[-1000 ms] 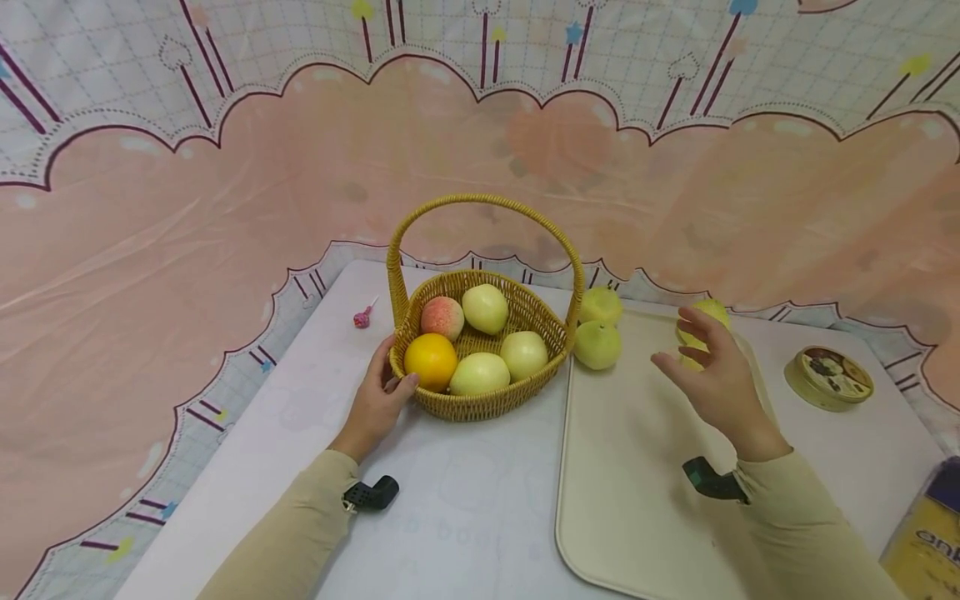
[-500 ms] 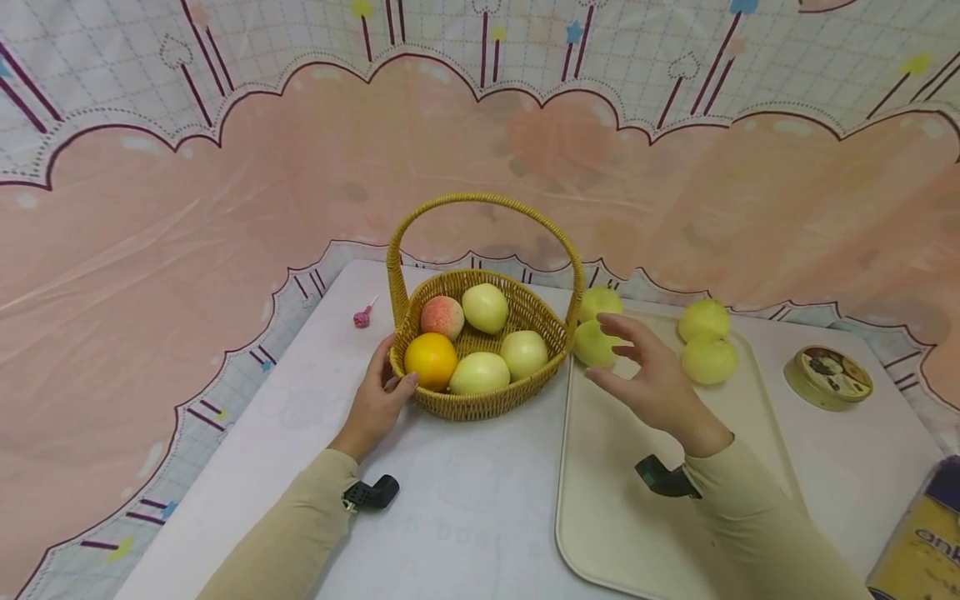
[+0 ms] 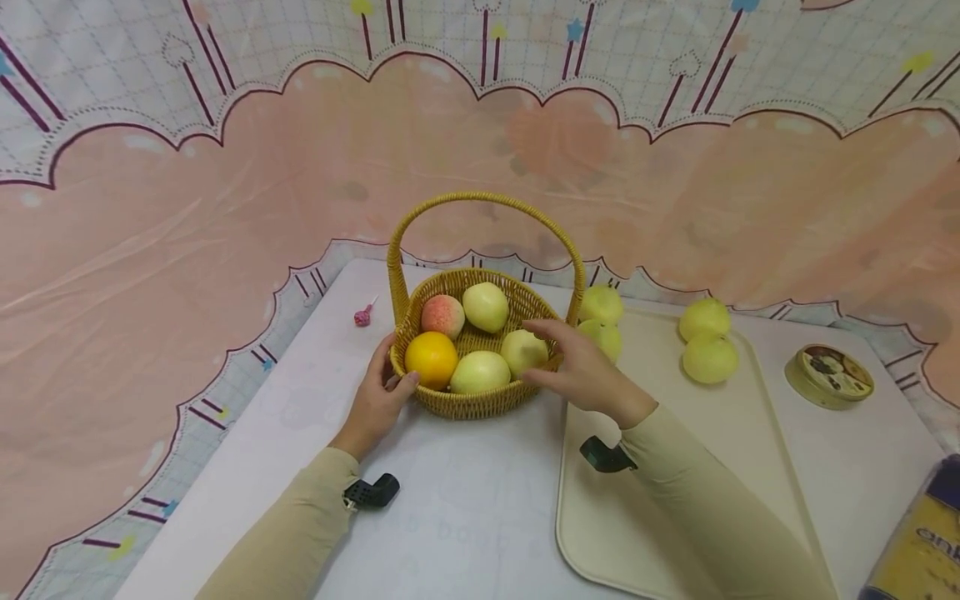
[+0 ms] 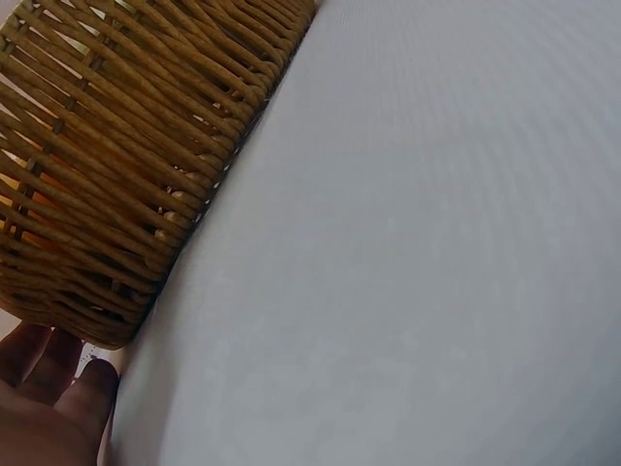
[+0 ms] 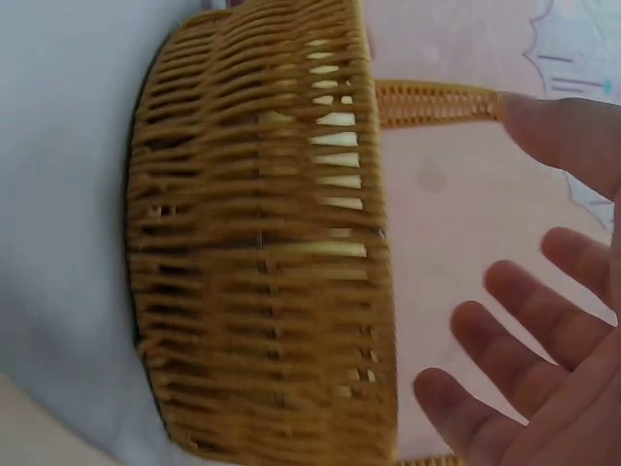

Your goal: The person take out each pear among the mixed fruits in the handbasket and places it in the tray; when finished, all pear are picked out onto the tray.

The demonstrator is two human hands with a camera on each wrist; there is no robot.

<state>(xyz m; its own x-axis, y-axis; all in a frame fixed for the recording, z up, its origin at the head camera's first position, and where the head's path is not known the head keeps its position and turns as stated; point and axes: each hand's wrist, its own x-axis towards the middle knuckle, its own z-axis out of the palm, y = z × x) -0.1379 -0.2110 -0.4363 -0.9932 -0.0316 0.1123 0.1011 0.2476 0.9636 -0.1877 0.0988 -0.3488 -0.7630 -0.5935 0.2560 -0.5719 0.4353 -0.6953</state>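
Observation:
A wicker basket [image 3: 472,407] with a tall arched handle stands on the white table. Inside it lie an orange [image 3: 431,360], a peach [image 3: 443,316] and three pale green fruits, one of them [image 3: 480,372] at the front. My left hand [image 3: 373,407] grips the basket's left side, thumb at the rim and fingers against the outer wall. Over the right rim hovers my right hand [image 3: 592,375], fingers spread and slightly bent, beside the rightmost pale green fruit [image 3: 522,353]. In the right wrist view its fingers [image 5: 509,349] hold nothing and stand apart from the basket wall.
A beige tray [image 3: 675,467] lies to the right, with two yellow-green fruits [image 3: 709,358] at its back right. Two more green fruits [image 3: 602,305] sit by its back left corner. A round tin [image 3: 831,377], a lollipop [image 3: 363,317] and a yellow package [image 3: 918,542] lie farther out.
My right hand has moved left from near the yellow-green fruits at the tray's back right, across the tray, to the basket's right rim. My left hand and the basket have stayed put.

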